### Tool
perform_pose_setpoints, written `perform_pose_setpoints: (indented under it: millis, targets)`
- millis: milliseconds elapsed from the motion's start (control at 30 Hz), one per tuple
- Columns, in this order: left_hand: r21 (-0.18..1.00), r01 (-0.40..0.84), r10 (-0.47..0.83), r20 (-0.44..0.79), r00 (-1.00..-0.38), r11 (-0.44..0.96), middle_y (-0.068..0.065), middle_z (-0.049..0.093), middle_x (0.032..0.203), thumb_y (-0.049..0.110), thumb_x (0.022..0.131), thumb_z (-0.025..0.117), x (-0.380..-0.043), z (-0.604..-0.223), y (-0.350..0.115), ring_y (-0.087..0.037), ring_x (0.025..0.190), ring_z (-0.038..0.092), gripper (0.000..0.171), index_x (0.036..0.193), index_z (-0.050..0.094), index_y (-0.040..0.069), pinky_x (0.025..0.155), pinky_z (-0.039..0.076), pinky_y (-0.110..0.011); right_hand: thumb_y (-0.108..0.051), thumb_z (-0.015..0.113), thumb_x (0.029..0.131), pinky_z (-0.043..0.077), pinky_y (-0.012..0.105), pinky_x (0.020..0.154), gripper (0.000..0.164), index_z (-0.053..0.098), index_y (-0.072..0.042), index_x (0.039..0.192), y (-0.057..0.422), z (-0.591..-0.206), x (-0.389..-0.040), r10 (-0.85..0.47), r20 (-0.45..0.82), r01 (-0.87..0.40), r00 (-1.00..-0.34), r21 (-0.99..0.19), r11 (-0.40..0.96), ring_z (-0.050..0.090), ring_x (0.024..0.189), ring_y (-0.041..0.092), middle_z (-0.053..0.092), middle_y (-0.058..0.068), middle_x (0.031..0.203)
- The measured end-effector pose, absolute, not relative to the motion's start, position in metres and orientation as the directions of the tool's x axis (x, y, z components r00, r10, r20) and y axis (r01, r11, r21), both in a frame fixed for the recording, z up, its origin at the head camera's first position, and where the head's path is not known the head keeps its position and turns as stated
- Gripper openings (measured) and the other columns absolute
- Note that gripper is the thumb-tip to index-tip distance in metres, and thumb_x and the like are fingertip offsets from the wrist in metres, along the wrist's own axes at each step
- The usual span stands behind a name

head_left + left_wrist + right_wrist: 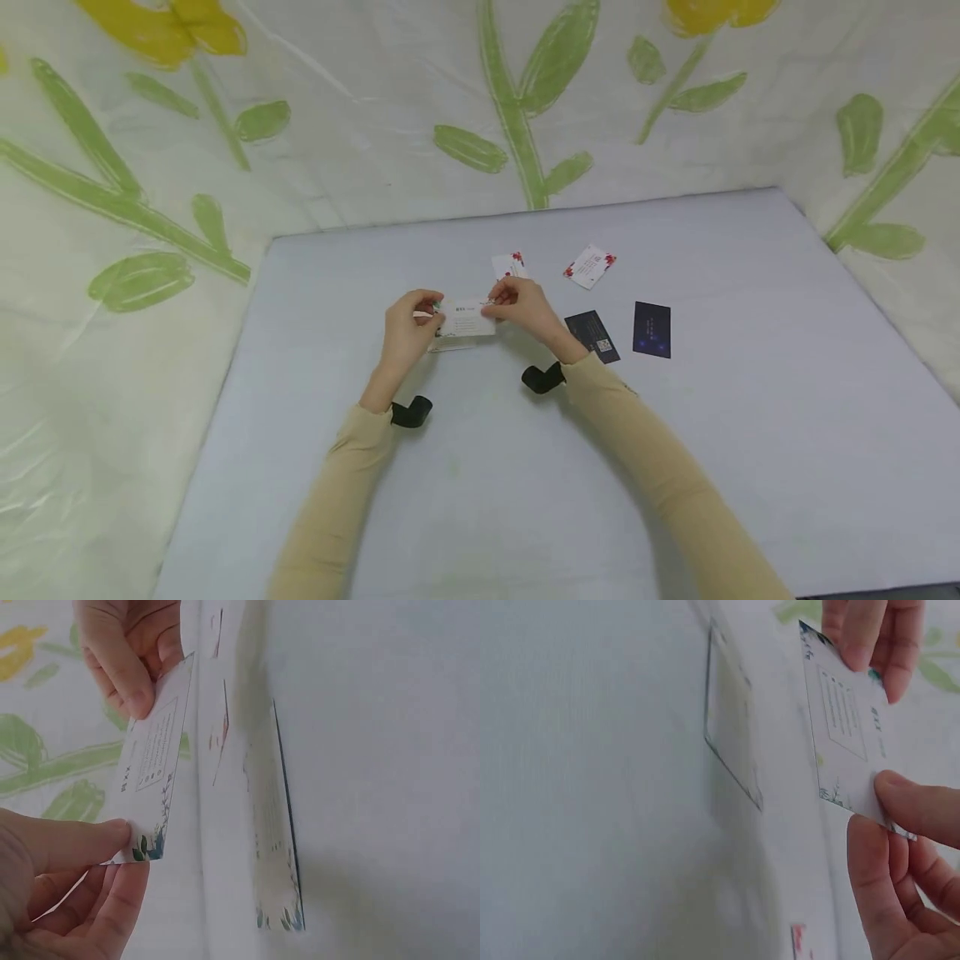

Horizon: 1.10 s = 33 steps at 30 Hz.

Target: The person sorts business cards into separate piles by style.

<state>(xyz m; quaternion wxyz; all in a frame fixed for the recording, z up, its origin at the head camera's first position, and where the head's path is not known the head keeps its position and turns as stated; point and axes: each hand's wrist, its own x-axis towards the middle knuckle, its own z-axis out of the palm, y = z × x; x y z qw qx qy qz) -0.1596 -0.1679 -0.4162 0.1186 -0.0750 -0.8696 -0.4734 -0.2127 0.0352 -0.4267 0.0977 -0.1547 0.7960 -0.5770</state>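
Between the two hands, above the table, is a white business card (467, 322) with printed text and leafy corner decoration. The left hand (407, 332) pinches its left end between thumb and fingers. At the opposite end, the right hand (528, 310) grips it the same way, thumb on the printed face (847, 712). Below the held card, a similar leaf-patterned business card (271, 855) lies on the table; the head view shows only its near strip (453, 346).
Farther back lie two white cards with red flowers, one (508, 264) partly behind the right hand, the other (590, 267) to its right. Two dark cards lie to the right: one (596, 337) beside the right wrist, one (652, 331) beyond it. Flower-painted sheeting (375, 158) borders the table (750, 400).
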Motion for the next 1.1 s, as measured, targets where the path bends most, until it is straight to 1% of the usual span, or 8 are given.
perform_pose_setpoints:
  millis: [100, 333, 533, 667, 833, 967, 1100]
  targets:
    - [0.812, 0.216, 0.012, 0.250, -0.968, 0.542, -0.020, 0.060, 0.096, -0.010, 0.080, 0.064, -0.157, -0.419, -0.178, -0.028, 0.088, 0.056, 0.026, 0.106, 0.062, -0.008, 0.075, 0.052, -0.036, -0.004, 0.074, 0.077, 0.049, 0.022, 0.060, 0.021, 0.060, 0.004, 0.091, 0.022, -0.429, -0.211, -0.356, -0.006, -0.115, -0.935, -0.941, 0.318, 0.053, 0.068, 0.013, 0.057, 0.009, 0.079]
    - [0.800, 0.147, 0.006, 0.176, -0.984, 0.582, -0.022, 0.060, 0.099, -0.010, 0.078, 0.065, -0.156, -0.427, -0.188, -0.031, 0.088, 0.056, 0.028, 0.105, 0.062, -0.010, 0.076, 0.051, -0.037, -0.007, 0.074, 0.075, 0.041, 0.018, 0.056, 0.022, 0.060, 0.002, 0.089, 0.005, -0.433, -0.210, -0.323, -0.049, -0.112, -0.945, -0.880, 0.462, 0.050, 0.068, 0.013, 0.055, 0.006, 0.078]
    - [0.786, 0.089, 0.002, 0.111, -0.994, 0.612, -0.022, 0.059, 0.101, -0.009, 0.076, 0.067, -0.159, -0.432, -0.191, -0.031, 0.090, 0.057, 0.032, 0.108, 0.062, -0.010, 0.079, 0.051, -0.036, -0.005, 0.074, 0.075, 0.038, 0.020, 0.055, 0.021, 0.058, 0.002, 0.087, -0.002, -0.432, -0.209, -0.328, -0.065, -0.116, -0.943, -0.856, 0.503, 0.047, 0.067, 0.014, 0.053, 0.006, 0.076]
    - [0.769, 0.060, 0.002, 0.076, -0.997, 0.636, -0.023, 0.058, 0.101, -0.010, 0.075, 0.067, -0.159, -0.432, -0.191, -0.031, 0.088, 0.057, 0.035, 0.109, 0.062, -0.011, 0.078, 0.051, -0.036, -0.004, 0.073, 0.076, 0.036, 0.020, 0.054, 0.020, 0.058, 0.003, 0.086, -0.005, -0.433, -0.210, -0.346, -0.063, -0.136, -0.936, -0.843, 0.521, 0.045, 0.065, 0.013, 0.050, 0.004, 0.073]
    - [0.748, 0.063, 0.009, 0.075, -0.997, 0.660, -0.024, 0.058, 0.100, -0.010, 0.074, 0.067, -0.159, -0.434, -0.189, -0.031, 0.086, 0.057, 0.034, 0.107, 0.062, -0.012, 0.075, 0.051, -0.035, -0.002, 0.072, 0.075, 0.035, 0.020, 0.056, 0.019, 0.056, 0.003, 0.084, -0.007, -0.436, -0.210, -0.369, -0.042, -0.177, -0.929, -0.823, 0.540, 0.044, 0.066, 0.013, 0.048, 0.004, 0.071]
    - [0.723, 0.068, 0.016, 0.078, -0.997, 0.688, -0.023, 0.058, 0.097, -0.009, 0.074, 0.067, -0.159, -0.436, -0.188, -0.029, 0.083, 0.054, 0.033, 0.107, 0.062, -0.012, 0.073, 0.048, -0.034, -0.002, 0.070, 0.077, 0.034, 0.022, 0.059, 0.018, 0.054, 0.002, 0.084, -0.009, -0.438, -0.209, -0.395, -0.025, -0.232, -0.919, -0.774, 0.589, 0.043, 0.068, 0.015, 0.048, 0.005, 0.072]
    - [0.686, 0.074, 0.028, 0.079, -0.996, 0.723, -0.022, 0.058, 0.100, -0.008, 0.076, 0.068, -0.159, -0.438, -0.187, -0.030, 0.088, 0.053, 0.031, 0.106, 0.063, -0.010, 0.077, 0.046, -0.037, -0.004, 0.069, 0.080, 0.034, 0.024, 0.060, 0.018, 0.053, 0.002, 0.085, -0.011, -0.437, -0.209, -0.412, -0.047, -0.252, -0.910, -0.727, 0.639, 0.043, 0.069, 0.016, 0.049, 0.007, 0.074]
